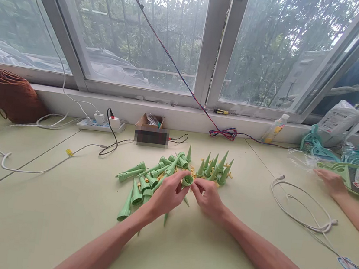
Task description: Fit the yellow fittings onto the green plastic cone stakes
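My left hand (168,194) is closed around a green plastic plant watering spike (187,180), its round open end turned toward me. Against the rim of that spike, my right hand (206,195) has its thumb and finger pinched together; whatever is between them is too small to make out. A loose heap of green spikes (137,197) lies around and left of my left hand, with small yellow valve pieces (193,171) among them. Beyond my right hand, several spikes (214,167) stand points up, with yellow pieces at their sides.
Another person's hand (330,182) holds a green packaged item (346,174) at the right. A coiled white cable (301,206) lies nearer. Along the back are a power strip (100,124), a small cardboard box (150,121), a bottle (276,128) and teal hangers (317,142).
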A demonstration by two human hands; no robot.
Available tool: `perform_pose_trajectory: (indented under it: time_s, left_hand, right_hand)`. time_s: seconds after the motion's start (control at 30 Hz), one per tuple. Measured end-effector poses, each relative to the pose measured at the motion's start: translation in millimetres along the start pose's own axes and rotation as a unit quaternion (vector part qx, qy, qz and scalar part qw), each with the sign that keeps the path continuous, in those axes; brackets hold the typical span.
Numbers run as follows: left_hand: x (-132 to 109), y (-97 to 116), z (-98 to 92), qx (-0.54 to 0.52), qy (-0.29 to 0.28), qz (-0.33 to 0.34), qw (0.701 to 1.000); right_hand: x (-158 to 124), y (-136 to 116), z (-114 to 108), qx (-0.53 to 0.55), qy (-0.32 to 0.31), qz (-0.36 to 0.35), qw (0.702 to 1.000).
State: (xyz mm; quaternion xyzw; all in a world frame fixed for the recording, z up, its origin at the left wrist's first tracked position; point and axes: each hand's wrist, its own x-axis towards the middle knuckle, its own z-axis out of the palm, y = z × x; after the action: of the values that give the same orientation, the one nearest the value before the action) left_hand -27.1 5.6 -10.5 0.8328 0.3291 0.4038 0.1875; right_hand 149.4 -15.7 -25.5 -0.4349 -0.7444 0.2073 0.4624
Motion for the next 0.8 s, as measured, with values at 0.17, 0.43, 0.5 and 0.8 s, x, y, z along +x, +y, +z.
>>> perform_pose_trajectory:
  time_s: [0.17,0.43,0.5,0.8]
  left_hand:
    - [-0.7,-0.5,0.2,0.002,0.000,0.000,1.000]
    - [-1.4,-2.3,0.6,0.000,-0.006,-0.001,1.000]
    - [-1.5,-3.0,0.7,0.002,-0.007,-0.001,1.000]
    - [-1.7,-1.0,0.6,0.006,-0.010,-0.004,1.000]
  right_hand:
    - [0.4,-0.1,-0.4,-0.002,0.001,-0.003,1.000]
    - [0.4,0.5,0.4,-0.004,-0.001,-0.002,1.000]
    - [0.2,0.6,0.6,-0.005,-0.003,-0.001,1.000]
    - [0.2,0.4,-0.1,-0.006,-0.006,0.001,1.000]
